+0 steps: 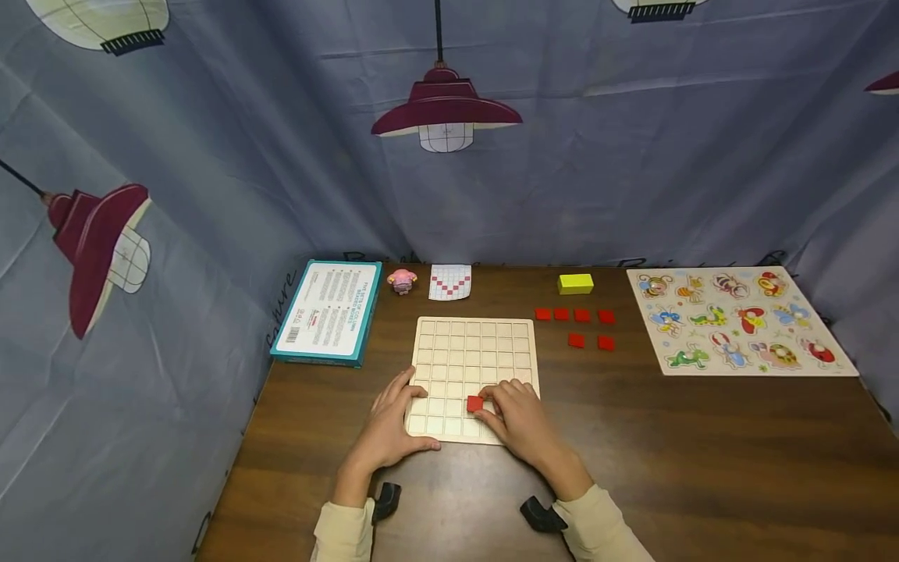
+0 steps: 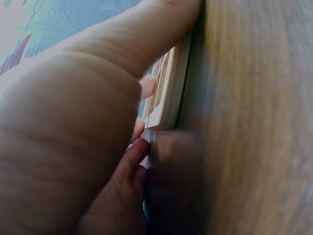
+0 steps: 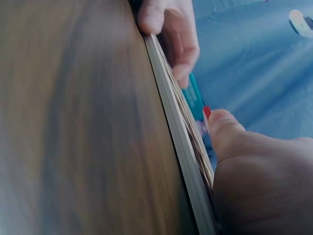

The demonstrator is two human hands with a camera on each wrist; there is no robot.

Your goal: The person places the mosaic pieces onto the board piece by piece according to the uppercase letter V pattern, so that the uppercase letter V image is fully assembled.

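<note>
A pale wooden grid board [image 1: 449, 343] lies on the table in front of me. My right hand [image 1: 520, 417] pinches a small red square tile [image 1: 474, 403] between thumb and fingertips, over the board's lower right part. In the right wrist view the red tile [image 3: 207, 112] shows edge-on at the thumb, above the board's surface. My left hand [image 1: 389, 425] rests spread at the board's near left corner. Its thumb lies along the front edge, one finger reaches onto the grid, and other fingers lie at the left edge.
Several red tiles [image 1: 581, 314] lie right of the board, below a yellow block [image 1: 575, 284]. Behind it are a pattern card [image 1: 450, 282] with red squares and a small pink figure [image 1: 402, 281]. A teal-edged box [image 1: 328, 312] lies left; an insect picture board [image 1: 730, 324] lies far right.
</note>
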